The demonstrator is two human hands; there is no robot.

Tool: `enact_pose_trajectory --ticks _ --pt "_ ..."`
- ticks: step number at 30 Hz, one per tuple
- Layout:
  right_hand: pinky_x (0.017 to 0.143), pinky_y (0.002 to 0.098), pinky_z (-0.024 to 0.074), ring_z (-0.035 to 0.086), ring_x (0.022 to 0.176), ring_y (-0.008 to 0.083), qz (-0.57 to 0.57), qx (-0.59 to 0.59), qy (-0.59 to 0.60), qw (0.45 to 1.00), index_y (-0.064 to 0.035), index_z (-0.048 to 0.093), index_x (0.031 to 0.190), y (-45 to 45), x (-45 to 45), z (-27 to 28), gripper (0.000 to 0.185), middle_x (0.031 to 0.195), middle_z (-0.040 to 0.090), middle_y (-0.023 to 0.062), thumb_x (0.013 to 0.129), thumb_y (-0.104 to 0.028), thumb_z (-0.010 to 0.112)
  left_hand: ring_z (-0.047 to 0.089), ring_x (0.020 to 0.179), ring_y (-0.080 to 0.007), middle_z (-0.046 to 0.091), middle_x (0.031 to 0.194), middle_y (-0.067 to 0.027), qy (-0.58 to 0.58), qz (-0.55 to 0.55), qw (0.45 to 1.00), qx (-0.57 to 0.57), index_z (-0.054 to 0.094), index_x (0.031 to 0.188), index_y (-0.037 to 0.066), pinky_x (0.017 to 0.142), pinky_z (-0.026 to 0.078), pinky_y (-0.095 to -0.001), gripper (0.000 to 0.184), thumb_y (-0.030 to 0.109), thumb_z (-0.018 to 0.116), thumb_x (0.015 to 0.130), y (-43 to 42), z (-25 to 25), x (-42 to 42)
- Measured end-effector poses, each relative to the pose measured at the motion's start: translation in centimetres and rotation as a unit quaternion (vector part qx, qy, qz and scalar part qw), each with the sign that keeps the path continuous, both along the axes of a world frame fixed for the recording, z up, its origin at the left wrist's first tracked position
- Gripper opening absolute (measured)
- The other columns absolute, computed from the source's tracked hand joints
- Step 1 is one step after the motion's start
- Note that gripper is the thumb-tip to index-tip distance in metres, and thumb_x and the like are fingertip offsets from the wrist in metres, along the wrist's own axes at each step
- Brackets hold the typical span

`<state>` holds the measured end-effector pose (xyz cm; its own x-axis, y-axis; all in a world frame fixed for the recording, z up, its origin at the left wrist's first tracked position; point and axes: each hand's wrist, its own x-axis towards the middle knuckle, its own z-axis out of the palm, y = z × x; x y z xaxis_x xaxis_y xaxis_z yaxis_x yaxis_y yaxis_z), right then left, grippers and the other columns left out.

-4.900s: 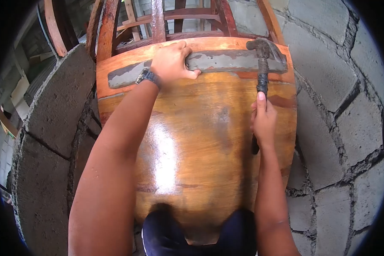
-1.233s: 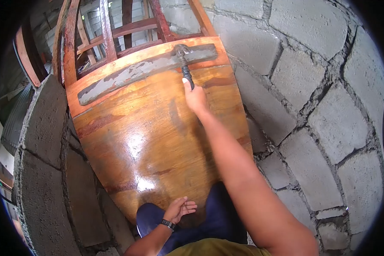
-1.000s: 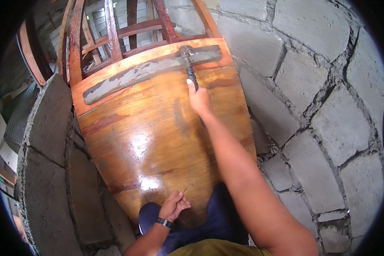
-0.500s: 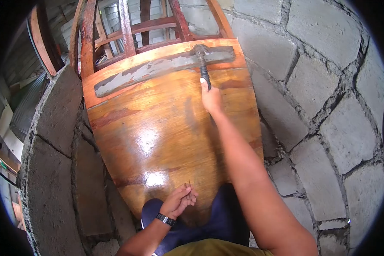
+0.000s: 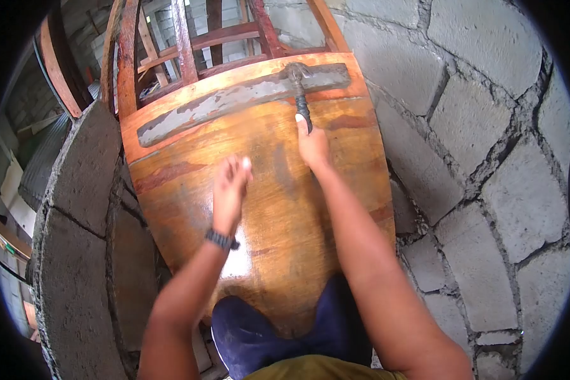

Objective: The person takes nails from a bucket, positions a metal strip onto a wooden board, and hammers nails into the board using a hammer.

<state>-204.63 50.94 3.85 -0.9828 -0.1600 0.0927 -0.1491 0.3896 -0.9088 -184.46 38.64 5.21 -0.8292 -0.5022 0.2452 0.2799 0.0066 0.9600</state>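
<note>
Grey block walls point(image 5: 481, 120) flank a broad, glossy wooden panel point(image 5: 285, 221) in the centre, with wooden bars point(image 5: 185, 44) at the top. Across the panel's upper part lies a grey-smeared strip point(image 5: 218, 103). Upper centre, the right hand point(image 5: 313, 147) grasps a hammer point(image 5: 303, 107), its head over the strip; it looks rigid and head-heavy, best gripped low on the dark wrapping. The left hand point(image 5: 230, 187), over the panel, is blurred; whether it pinches anything, I cannot tell.

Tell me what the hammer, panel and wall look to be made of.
Hammer: likely steel head, gray and dull; black-wrapped grip, maybe tape.
Panel: varnished-looking wood, from its grain and glare.
Wall: matte, seemingly concrete block, from its rough gray faces and mortar seams.
</note>
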Motion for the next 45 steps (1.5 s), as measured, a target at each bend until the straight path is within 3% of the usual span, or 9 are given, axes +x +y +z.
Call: enact_pose_trajectory --ticks 5,6,7,18,26,36,38,41,45 --pt "0.080 0.0496 0.0506 0.067 0.088 0.0460 -0.018 -0.014 0.078 0.997 0.0044 0.069 0.099 -0.2 -0.4 -0.8 0.071 0.088 0.067 0.0303 0.099 -0.064 0.048 0.050 0.071 -0.0122 0.050 0.080 -0.0012 0.204 0.162 0.911 -0.320 0.049 0.099 0.006 0.068 0.047 -0.0297 0.017 0.018 0.060 0.104 -5.3 6.3 -14.8" --pt "0.080 0.0496 0.0506 0.067 0.088 0.0460 -0.018 -0.015 0.081 0.996 0.0044 0.069 0.099 -0.3 -0.4 -0.8 0.071 0.088 0.067 0.0303 0.099 -0.064 0.048 0.066 0.086 -0.0431 0.066 0.091 -0.0223 0.143 0.219 0.879 -0.398 0.053 0.106 0.004 0.075 0.051 -0.0478 0.023 0.025 0.059 0.102 -5.2 7.5 -15.9" --pt "0.082 0.0515 0.0504 0.066 0.094 0.0482 -0.015 -0.022 0.068 0.997 0.0029 0.070 0.101 -0.4 -0.4 -0.9 0.069 0.092 0.067 0.0312 0.099 -0.063 0.048 0.066 0.089 -0.0446 0.068 0.093 -0.0220 0.149 0.225 0.870 -0.412 0.054 0.108 0.004 0.076 0.051 -0.0502 0.024 0.027 0.058 0.102 -5.1 8.2 -17.5" --pt "0.060 0.0413 0.0453 0.058 0.060 0.0206 0.012 -0.258 -0.100 0.961 0.0004 0.055 0.075 3.0 0.1 -1.9 0.061 0.060 0.051 0.0086 0.103 -0.054 0.051 0.068 0.075 -0.0368 0.070 0.083 -0.0152 0.112 0.275 0.833 -0.467 0.061 0.105 0.012 0.067 0.052 -0.0452 0.016 0.027 0.064 0.099 -6.3 5.6 -22.8" --pt "0.077 0.0507 0.0508 0.066 0.086 0.0481 -0.014 -0.043 0.055 0.997 0.0016 0.070 0.097 3.7 -0.4 -2.6 0.066 0.085 0.068 0.0285 0.098 -0.062 0.052 0.070 0.083 -0.0375 0.072 0.090 -0.0157 0.138 0.221 0.865 -0.428 0.062 0.105 0.012 0.072 0.054 -0.0438 0.019 0.029 0.065 0.098 -7.4 5.8 -23.8" --pt "0.075 0.0485 0.0504 0.065 0.081 0.0458 -0.009 -0.074 0.051 0.996 0.0028 0.067 0.093 3.0 -0.3 -3.5 0.064 0.081 0.065 0.0281 0.100 -0.059 0.051 0.069 0.090 -0.0390 0.073 0.093 -0.0170 0.152 0.165 0.853 -0.471 0.066 0.106 0.009 0.075 0.054 -0.0434 0.021 0.027 0.065 0.097 -5.0 6.7 -26.1" --pt "0.058 0.0369 0.0408 0.047 0.059 0.0166 -0.007 -0.113 0.115 0.987 0.0019 0.057 0.076 2.8 -0.8 -3.9 0.061 0.059 0.046 0.0054 0.103 -0.053 0.053 0.070 0.089 -0.0371 0.073 0.092 -0.0158 0.167 0.172 0.837 -0.492 0.067 0.103 0.008 0.074 0.054 -0.0430 0.020 0.027 0.066 0.097 -5.4 6.4 -26.2" --pt "0.051 0.0341 0.0392 0.045 0.051 0.0138 0.006 -0.136 0.092 0.986 -0.0025 0.054 0.077 2.6 -0.5 -3.7 0.060 0.056 0.045 0.0018 0.103 -0.056 0.050 0.067 0.076 -0.0142 0.071 0.086 -0.0079 0.176 0.163 0.858 -0.455 0.068 0.099 0.005 0.072 0.052 -0.0290 0.012 0.016 0.068 0.096 -4.8 6.7 -26.0" --pt "0.042 0.0306 0.0369 0.041 0.042 0.0108 0.074 -0.256 -0.124 0.956 -0.0084 0.050 0.078 3.5 0.4 -2.3 0.058 0.054 0.043 -0.0014 0.103 -0.060 0.047 0.067 0.078 -0.0133 0.072 0.087 -0.0066 0.191 0.140 0.911 -0.338 0.068 0.096 0.004 0.074 0.053 -0.0280 0.009 0.012 0.071 0.093 -4.4 6.8 -26.0"
